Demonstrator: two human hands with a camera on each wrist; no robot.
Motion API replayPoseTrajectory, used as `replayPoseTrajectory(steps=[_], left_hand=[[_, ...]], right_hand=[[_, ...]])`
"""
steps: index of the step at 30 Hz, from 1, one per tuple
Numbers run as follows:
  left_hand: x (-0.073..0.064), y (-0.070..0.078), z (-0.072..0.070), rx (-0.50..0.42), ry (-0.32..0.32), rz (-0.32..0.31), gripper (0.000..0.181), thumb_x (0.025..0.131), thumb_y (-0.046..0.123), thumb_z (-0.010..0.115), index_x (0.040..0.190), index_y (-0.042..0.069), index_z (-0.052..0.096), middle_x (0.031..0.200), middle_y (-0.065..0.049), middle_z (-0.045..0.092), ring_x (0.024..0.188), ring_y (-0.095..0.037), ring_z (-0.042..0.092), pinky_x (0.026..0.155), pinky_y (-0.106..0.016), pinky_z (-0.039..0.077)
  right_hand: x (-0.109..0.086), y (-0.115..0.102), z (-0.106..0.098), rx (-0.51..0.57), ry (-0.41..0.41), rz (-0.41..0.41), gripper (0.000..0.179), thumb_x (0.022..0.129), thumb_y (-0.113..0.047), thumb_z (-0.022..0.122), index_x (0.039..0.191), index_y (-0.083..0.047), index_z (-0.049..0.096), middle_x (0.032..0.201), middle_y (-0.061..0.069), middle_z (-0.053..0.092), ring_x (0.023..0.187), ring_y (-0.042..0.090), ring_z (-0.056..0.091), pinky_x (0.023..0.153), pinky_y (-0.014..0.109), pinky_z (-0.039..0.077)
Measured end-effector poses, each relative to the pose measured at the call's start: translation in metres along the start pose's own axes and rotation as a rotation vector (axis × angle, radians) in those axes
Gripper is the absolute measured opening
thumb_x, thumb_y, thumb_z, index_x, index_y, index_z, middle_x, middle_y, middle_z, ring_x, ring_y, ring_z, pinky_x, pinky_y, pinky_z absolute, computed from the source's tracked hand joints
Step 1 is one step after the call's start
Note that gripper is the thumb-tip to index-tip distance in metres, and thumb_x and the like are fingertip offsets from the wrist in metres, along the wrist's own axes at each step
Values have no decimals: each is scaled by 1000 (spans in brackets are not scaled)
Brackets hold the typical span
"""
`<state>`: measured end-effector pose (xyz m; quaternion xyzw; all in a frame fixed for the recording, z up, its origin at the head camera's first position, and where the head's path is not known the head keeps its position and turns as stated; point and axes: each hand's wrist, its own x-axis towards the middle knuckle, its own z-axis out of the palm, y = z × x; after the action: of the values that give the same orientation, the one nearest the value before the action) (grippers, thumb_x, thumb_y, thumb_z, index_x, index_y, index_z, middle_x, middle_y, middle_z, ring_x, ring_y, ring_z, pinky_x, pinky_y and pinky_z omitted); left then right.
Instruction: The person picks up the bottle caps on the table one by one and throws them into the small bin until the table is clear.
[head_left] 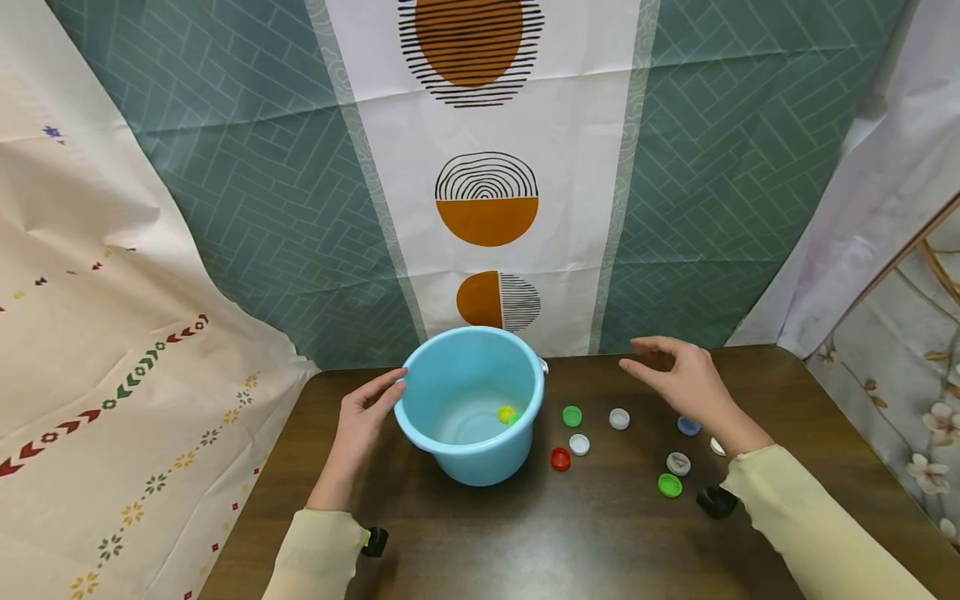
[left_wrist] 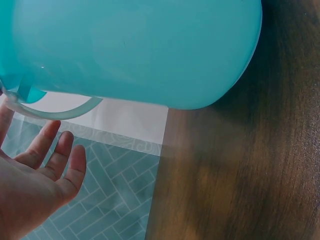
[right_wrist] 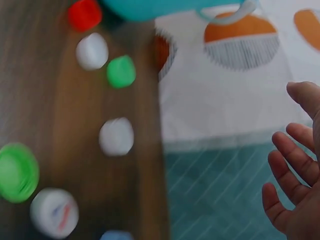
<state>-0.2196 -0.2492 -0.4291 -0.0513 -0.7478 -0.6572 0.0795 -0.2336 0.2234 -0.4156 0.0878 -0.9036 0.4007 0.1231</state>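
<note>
A light blue bucket point(head_left: 480, 458) stands upright on the table, with a yellow cap point(head_left: 506, 414) and a green cap point(head_left: 514, 419) inside it. My left hand point(head_left: 367, 417) pinches the bucket's left rim between thumb and index finger. Its other fingers hang loosely below the curved handle point(left_wrist: 75, 111) in the left wrist view. Nothing is in my right hand point(head_left: 686, 379), raised over the right side of the table with thumb and fingers spread apart. Below and left of it lie a white cap point(head_left: 619, 418), a green cap point(head_left: 572, 416) and a blue cap point(head_left: 688, 426).
Nearer the bucket lie a red cap point(head_left: 560, 459) and another white cap point(head_left: 579, 444). A printed white cap point(head_left: 678, 463) and a bright green cap point(head_left: 670, 485) sit farther right. My right forearm partly covers one more white cap point(head_left: 717, 447). Patterned cloth point(head_left: 487, 250) hangs behind the table.
</note>
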Motion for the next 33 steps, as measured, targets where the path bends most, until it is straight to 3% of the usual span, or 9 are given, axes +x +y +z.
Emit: replayPoseTrajectory(steps=[6, 17, 23, 33], left_hand=[[-7, 21, 5, 11, -13, -13, 36, 95, 18, 67, 127, 1, 65, 127, -16, 63, 109, -15, 61, 89, -26, 51], [-7, 21, 6, 6, -4, -19, 36, 94, 18, 68, 126, 1, 65, 127, -15, 63, 110, -17, 61, 89, -27, 51], [-6, 22, 6, 5, -3, -17, 36, 94, 18, 68, 126, 2, 65, 127, -15, 63, 110, -16, 61, 90, -27, 51], [-6, 22, 7, -9, 1, -19, 35, 94, 16, 68, 126, 1, 65, 127, -15, 63, 110, -16, 61, 90, -27, 51]], right_hand=[[-18, 36, -14, -59, 7, 45, 56, 88, -53, 67, 124, -11, 65, 121, 11, 66, 107, 32, 59, 83, 52, 47], [-49, 98, -36, -168, -2, 139, 65, 88, -53, 67, 126, -1, 62, 119, 24, 64, 103, 40, 60, 78, 57, 48], [-60, 119, -40, -191, -87, 191, 71, 87, -55, 67, 127, 3, 60, 116, 26, 64, 101, 41, 61, 77, 55, 49], [-66, 137, -38, -224, -246, 199, 79, 79, -58, 74, 128, 2, 60, 110, 16, 64, 97, 32, 58, 74, 45, 48]])
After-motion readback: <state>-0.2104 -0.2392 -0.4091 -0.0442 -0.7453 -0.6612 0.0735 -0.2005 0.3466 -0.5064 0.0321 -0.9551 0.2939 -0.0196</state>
